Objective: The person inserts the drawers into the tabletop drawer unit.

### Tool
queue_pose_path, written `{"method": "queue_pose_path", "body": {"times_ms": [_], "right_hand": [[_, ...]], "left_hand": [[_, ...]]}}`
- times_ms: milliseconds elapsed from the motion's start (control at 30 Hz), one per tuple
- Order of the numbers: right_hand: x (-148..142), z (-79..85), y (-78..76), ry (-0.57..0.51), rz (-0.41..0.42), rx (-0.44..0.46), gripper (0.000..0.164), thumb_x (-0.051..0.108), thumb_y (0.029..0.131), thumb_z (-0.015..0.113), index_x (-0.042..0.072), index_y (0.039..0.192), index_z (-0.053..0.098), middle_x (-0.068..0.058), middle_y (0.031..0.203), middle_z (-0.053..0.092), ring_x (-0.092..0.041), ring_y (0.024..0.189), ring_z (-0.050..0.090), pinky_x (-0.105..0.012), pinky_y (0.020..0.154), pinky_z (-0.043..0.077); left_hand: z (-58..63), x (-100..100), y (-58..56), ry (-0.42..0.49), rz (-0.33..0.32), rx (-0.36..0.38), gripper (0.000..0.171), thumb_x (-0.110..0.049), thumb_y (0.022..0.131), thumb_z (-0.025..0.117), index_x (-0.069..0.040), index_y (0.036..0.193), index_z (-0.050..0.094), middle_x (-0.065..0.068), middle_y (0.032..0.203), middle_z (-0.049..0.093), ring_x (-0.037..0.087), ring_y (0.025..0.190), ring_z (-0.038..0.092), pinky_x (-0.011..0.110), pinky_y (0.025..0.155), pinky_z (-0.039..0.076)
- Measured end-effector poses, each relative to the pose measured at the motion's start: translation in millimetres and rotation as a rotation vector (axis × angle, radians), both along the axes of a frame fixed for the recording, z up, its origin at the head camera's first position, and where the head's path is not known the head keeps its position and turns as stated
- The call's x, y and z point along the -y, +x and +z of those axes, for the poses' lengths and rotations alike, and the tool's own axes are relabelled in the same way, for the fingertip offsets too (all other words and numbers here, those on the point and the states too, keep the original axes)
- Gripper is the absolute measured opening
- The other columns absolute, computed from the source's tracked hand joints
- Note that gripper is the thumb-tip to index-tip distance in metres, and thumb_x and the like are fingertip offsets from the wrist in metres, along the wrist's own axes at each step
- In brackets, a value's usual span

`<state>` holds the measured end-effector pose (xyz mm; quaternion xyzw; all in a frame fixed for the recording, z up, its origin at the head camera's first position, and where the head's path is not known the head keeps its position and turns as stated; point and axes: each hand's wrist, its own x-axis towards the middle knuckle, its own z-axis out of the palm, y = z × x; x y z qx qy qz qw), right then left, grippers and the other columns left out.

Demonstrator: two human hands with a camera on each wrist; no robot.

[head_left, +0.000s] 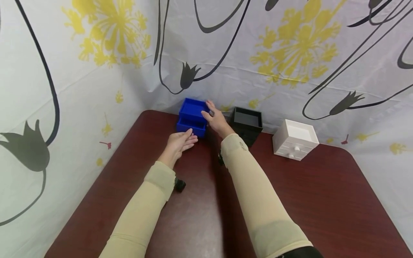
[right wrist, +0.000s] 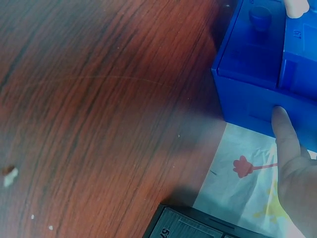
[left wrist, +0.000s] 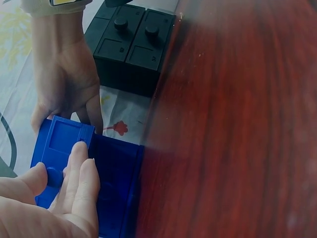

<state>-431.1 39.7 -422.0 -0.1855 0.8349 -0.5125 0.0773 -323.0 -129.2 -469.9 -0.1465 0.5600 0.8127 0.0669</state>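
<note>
A small blue drawer box stands at the back of the table, and its upper drawer is pulled partway out. My left hand is at the drawer front, where the thumb and fingers pinch the round blue knob. The lower drawer is flush, as the left wrist view shows. On the box's right side, my right hand presses with extended fingers. One fingertip touches the blue side wall in the right wrist view.
A black drawer box stands right of the blue one. Farther right is a white drawer box with round knobs. All three line the back of the dark red wooden table, close to a patterned cloth hanging behind.
</note>
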Motion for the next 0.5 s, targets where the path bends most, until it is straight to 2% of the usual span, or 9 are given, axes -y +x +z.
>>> {"method": "queue_pose_path", "body": {"times_ms": [267, 500], "right_hand": [[0.7, -0.1, 0.0, 0.002, 0.004, -0.015, 0.066, 0.036, 0.106, 0.054, 0.018, 0.163, 0.026, 0.014, 0.168, 0.014, -0.025, 0.153, 0.023, -0.041, 0.116, 0.037], [0.2, -0.3, 0.2, -0.002, 0.002, -0.016, 0.065, 0.034, 0.106, 0.054, 0.017, 0.163, 0.026, 0.014, 0.168, 0.014, -0.023, 0.153, 0.021, -0.039, 0.117, 0.035]], "left_hand": [[1.2, 1.2, 0.4, -0.001, -0.002, -0.002, 0.047, -0.034, 0.099, 0.068, 0.002, 0.130, 0.064, 0.018, 0.119, 0.072, 0.022, 0.104, 0.073, 0.032, 0.088, 0.058], [2.0, 0.7, -1.4, -0.010, -0.002, 0.008, 0.048, -0.035, 0.099, 0.067, 0.001, 0.130, 0.064, 0.017, 0.118, 0.073, 0.021, 0.103, 0.073, 0.032, 0.088, 0.058]]}}
